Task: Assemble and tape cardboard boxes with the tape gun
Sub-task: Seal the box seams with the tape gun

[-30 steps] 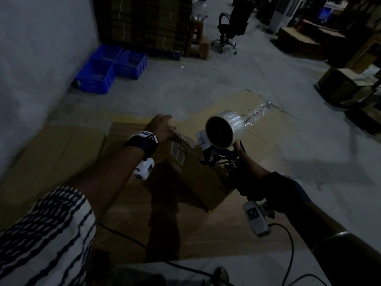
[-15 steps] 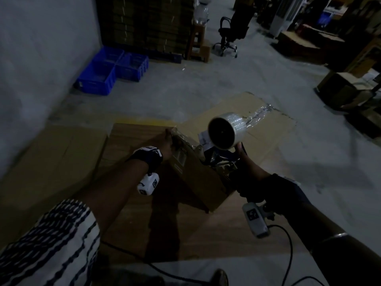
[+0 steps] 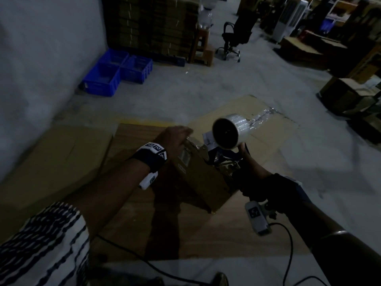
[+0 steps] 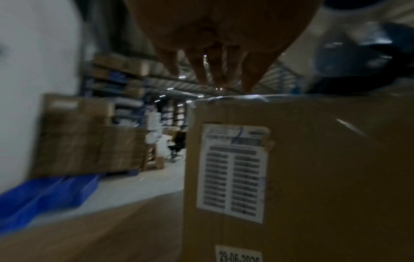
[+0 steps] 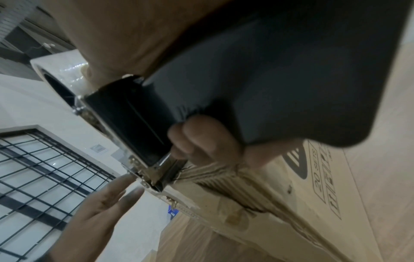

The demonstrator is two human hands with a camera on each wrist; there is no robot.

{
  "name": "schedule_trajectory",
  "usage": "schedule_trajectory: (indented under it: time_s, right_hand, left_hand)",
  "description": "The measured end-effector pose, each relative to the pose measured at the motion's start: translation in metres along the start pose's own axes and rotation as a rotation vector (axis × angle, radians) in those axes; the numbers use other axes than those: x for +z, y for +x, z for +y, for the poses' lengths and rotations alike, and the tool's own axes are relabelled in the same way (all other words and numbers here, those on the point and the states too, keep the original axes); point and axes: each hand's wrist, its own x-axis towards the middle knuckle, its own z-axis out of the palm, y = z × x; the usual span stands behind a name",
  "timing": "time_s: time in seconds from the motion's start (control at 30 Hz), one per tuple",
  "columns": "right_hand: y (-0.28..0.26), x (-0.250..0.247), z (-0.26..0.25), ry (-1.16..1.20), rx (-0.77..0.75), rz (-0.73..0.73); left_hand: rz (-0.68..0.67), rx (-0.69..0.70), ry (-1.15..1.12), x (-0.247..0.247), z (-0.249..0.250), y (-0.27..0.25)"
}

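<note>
A brown cardboard box (image 3: 204,182) with a white printed label (image 4: 233,173) stands on flat cardboard sheets on the floor. My right hand (image 3: 252,176) grips the black handle of the tape gun (image 5: 134,127), whose clear tape roll (image 3: 228,131) sticks up above the box's top edge. The gun's metal front rests at that top edge, near the box's corner. My left hand (image 3: 175,135) hovers flat over the near top corner of the box, fingers (image 4: 215,70) straight and pointing down just above the taped edge (image 4: 233,98). I cannot tell if they touch it.
Flattened cardboard sheets (image 3: 51,162) cover the floor around the box. Blue plastic crates (image 3: 115,73) sit by the wall at left. Stacked cartons (image 3: 150,23), a wooden stool (image 3: 201,48) and a black office chair (image 3: 237,32) stand behind. More boxes (image 3: 346,93) lie at right.
My left hand slid back along the box's top edge, then returned toward the corner beside the tape gun. The right hand and gun have barely moved.
</note>
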Motion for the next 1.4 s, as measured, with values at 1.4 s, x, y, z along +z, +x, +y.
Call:
schedule_trajectory:
  time_s: [1.4]
  right_hand:
    - [-0.06, -0.014, 0.018, -0.03, 0.185, 0.049]
  left_hand:
    - [-0.113, -0.081, -0.368, 0.036, 0.049, 0.007]
